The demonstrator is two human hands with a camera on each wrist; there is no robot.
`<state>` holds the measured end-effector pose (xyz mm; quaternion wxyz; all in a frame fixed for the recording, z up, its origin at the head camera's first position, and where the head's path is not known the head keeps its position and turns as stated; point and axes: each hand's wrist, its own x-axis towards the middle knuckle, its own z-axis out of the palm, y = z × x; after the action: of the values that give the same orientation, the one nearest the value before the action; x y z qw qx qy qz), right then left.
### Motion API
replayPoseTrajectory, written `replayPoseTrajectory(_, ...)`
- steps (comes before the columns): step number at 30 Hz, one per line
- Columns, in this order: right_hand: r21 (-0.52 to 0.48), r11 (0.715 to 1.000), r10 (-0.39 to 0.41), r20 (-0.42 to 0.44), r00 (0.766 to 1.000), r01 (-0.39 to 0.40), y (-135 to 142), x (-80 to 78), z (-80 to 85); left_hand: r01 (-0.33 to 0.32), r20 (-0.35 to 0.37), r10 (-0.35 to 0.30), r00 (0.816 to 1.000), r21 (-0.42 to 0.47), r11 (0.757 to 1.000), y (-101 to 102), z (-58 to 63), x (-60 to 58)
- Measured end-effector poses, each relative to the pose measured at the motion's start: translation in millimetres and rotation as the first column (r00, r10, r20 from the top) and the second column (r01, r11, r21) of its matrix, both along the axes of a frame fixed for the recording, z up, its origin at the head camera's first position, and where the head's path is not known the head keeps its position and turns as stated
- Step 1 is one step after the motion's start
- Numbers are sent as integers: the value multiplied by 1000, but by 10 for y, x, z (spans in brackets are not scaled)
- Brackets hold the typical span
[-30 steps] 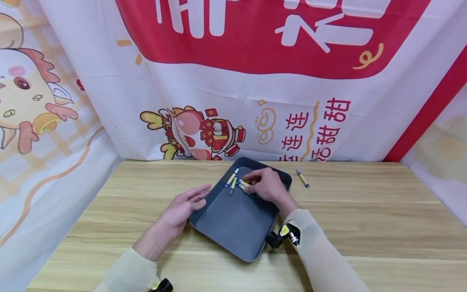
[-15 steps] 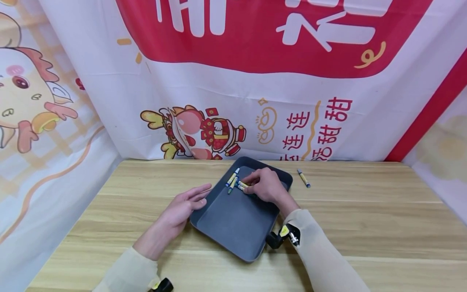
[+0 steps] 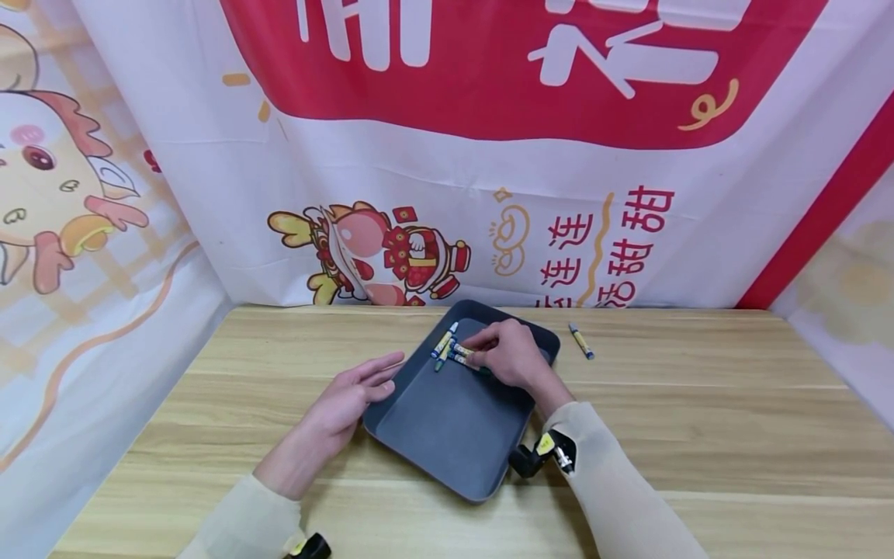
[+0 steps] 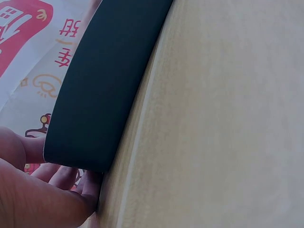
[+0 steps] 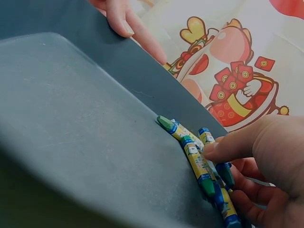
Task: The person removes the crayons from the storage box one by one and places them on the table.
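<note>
Crayons, small round sticks in yellow paper with blue ends (image 5: 197, 165), lie in a bunch by the far left wall of a dark grey, box-shaped tray (image 3: 447, 435). The right hand (image 3: 510, 353) reaches in; its thumb and fingers bend close together and seem to pinch a dark-tipped crayon (image 5: 225, 174). The left hand (image 3: 352, 394) holds the tray's left wall, thumb inside, fingers nearly straight outside. A lone crayon (image 3: 581, 341) lies on the pale wooden bench (image 3: 698, 404), right of the tray. The step looks like moving the crayons about in the tray. The next move seems to need a light touch, so the others don't roll. Since half a second ago, the crayons under the right hand have shifted a bit and show more, while the tray stays put
</note>
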<state>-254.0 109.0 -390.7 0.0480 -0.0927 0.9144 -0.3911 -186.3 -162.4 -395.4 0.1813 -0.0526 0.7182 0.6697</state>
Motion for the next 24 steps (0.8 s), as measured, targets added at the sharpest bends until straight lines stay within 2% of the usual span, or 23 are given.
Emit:
replayPoseTrajectory(17,-69,996,-67,-62,996,62,107,86,161,2,3,-2,1000,-7,1000,0,5,-6)
replayPoseTrajectory(24,-113,990,-100,-117,988,87,238,106,142,1,6,-1,1000,-7,1000,-4,0,-8)
